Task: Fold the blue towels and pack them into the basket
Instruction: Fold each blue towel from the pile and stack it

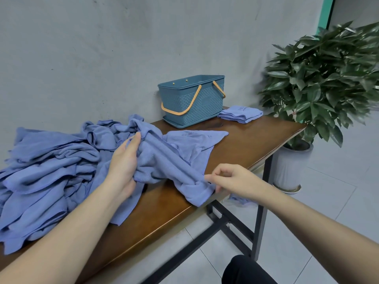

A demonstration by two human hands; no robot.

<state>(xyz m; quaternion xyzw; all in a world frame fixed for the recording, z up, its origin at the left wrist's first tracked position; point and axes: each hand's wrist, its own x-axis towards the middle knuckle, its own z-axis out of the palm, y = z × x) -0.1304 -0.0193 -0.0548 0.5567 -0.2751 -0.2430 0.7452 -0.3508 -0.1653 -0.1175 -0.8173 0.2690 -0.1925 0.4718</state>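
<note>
A rumpled blue towel lies across the desk, stretched between both hands. The left hand has its grip clamped on the towel's bunched left part, fingers curled into the cloth. The right hand pinches the towel's near corner at the desk's front edge, though the fingertips are partly hidden. A pile of towels lies just left. The basket stands at the back, well apart, a folded towel beside it.

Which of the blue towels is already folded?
The folded towel right of the basket; the held towel and the pile are crumpled.
</note>
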